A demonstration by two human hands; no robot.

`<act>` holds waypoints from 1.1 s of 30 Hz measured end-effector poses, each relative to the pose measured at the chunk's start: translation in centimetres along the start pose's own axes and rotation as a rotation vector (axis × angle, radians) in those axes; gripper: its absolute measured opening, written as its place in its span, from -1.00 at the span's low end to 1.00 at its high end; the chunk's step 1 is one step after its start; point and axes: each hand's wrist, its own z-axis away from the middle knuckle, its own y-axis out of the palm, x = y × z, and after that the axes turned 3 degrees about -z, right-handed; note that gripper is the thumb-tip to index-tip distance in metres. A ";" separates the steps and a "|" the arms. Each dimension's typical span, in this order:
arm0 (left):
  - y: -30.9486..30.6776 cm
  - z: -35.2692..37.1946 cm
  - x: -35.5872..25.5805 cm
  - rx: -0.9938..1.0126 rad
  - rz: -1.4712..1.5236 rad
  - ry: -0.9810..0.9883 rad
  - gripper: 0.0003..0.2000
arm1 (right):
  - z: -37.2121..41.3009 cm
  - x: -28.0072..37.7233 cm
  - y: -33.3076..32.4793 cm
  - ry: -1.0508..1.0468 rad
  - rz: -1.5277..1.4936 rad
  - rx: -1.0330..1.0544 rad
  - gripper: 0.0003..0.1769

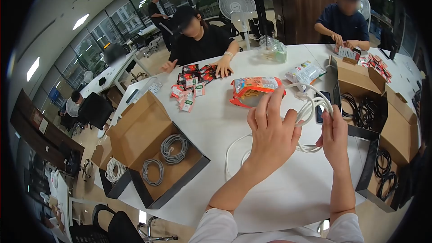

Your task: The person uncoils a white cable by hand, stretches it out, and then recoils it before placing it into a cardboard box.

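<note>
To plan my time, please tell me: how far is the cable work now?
Looks done: grey coils and a white coil lie in boxes at left, black coils in boxes at right.

In hand: a white cable, its loops held in the right hand, with the left hand at them.

Apparently left: finishing this coil, as a stretch lies loose on the table, and boxing it.

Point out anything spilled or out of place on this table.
The orange snack bag lies open-mouthed on the white table, yellow snack sticks showing, which looks odd between the open cable boxes. No spilled pieces are visible.
</note>
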 end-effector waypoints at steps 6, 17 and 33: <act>-0.2 -0.5 1.2 0.097 0.188 0.067 -0.79 | 0.8 1.2 -0.6 -0.039 0.049 -0.024 -0.79; 0.8 0.4 0.1 0.283 0.593 -0.267 -0.68 | 0.9 1.4 -0.7 -0.079 0.068 -0.041 -0.78; 1.9 0.3 0.9 0.388 0.314 -0.291 -0.73 | 1.1 1.1 -0.2 -0.140 0.193 -0.003 -0.86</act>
